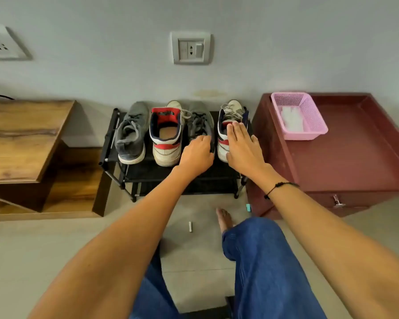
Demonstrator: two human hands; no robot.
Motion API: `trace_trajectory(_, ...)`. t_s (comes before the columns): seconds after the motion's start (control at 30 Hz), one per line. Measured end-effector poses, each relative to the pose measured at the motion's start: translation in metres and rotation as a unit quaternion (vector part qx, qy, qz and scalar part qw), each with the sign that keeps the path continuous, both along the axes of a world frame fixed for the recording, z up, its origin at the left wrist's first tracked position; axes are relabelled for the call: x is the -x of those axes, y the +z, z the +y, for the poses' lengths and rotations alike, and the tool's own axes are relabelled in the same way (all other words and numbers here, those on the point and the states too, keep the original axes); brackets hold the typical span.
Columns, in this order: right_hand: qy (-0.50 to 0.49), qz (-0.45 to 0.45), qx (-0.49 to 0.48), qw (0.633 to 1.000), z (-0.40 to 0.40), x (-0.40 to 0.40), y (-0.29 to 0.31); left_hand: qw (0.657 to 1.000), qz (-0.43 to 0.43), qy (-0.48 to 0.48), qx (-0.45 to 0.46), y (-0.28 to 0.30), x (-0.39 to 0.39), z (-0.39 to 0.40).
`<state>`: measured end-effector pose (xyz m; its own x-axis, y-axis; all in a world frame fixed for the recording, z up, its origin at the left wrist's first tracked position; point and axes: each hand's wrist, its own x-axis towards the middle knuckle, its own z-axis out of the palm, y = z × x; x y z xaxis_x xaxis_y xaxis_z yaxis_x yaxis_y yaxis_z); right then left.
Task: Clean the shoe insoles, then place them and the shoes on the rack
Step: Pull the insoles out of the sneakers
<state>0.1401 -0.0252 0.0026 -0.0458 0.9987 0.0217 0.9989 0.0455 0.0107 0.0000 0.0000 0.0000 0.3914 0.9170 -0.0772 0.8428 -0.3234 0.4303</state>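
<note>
Four shoes stand in a row on the top shelf of the black rack [115,143]. The left hand [197,155] curls its fingers over the second grey shoe [199,122]; the right hand [242,148] lies flat, fingers straight, on the right white-and-red shoe [232,109]. A pink basket [309,125] sits on the maroon cabinet [359,157] just beside.

Pale grey wall [101,72], switch plate [191,48] at 12 o'clock, socket [0,43] at 10. Wooden table [21,134] at 9, maroon cabinet [355,157] at 3, grey tiled floor [32,245].
</note>
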Motion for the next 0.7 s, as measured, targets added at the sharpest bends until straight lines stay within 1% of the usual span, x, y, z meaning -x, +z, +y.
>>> trace_trajectory(0.1,-0.008,-0.004,0.037,0.999,0.022,-0.004,-0.017,0.999,0.041,-0.004,0.005,-0.014,-0.009,0.026)
trace_trajectory(0.17,-0.017,-0.005,0.057,0.998,0.036,-0.005,-0.028,0.997,0.063,-0.005,0.042,-0.024,-0.012,0.043)
trace_trajectory(0.23,-0.029,0.006,0.053,0.998,0.046,-0.004,-0.036,0.993,0.101,-0.021,0.057,-0.033,-0.015,0.056)
trace_trajectory(0.33,-0.042,0.038,0.064,0.996,0.06,-0.003,-0.032,0.988,0.137,-0.045,0.055,-0.04,-0.017,0.07)
trace_trajectory(0.4,-0.047,0.055,0.097,0.993,0.072,-0.005,-0.027,0.986,0.146,-0.049,0.061,-0.044,-0.02,0.076)
trace_trajectory(0.5,-0.047,0.049,0.156,0.985,0.085,-0.01,-0.021,0.983,0.163,-0.066,0.054,-0.045,-0.023,0.08)
trace_trajectory(0.57,-0.049,0.05,0.15,0.986,0.085,-0.01,-0.02,0.982,0.167,-0.079,0.031,-0.039,-0.024,0.078)
trace_trajectory(0.7,-0.042,0.043,0.081,0.995,0.058,-0.012,-0.012,0.982,0.165,-0.085,-0.019,-0.018,-0.027,0.063)
